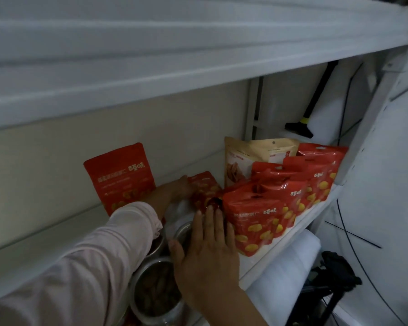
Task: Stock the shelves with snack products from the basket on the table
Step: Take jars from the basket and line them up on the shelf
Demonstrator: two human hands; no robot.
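1. My left hand [179, 185], in a pale pink sleeve, reaches toward the back of the shelf [45, 234] and meets the left edge of a tilted red pouch [204, 188]. Blur hides whether my fingers curl round it.
2. My right hand [207, 245] lies flat with straight fingers and the thumb spread, holding nothing. Its fingertips are at the tilted pouch's lower end, just beside the row of red pouches [252, 222].
3. The step in hand, as I judge it, is standing the tilted pouch upright between the lone red pouch [121, 177] leaning on the back wall and the row.
4. To do it well, I should guide the pouch by its top edge and settle its base flat. My flat right palm should act as a stop so the row does not topple. My wrists must stay off the clear jars [156, 285] below them.
5. The red pouches are glossy, crinkled film, soft-bodied and probably slippery. The beige pouch [243, 158] behind them looks matte. The jars are rigid and round, with brown contents.
6. The basket and table are out of view.
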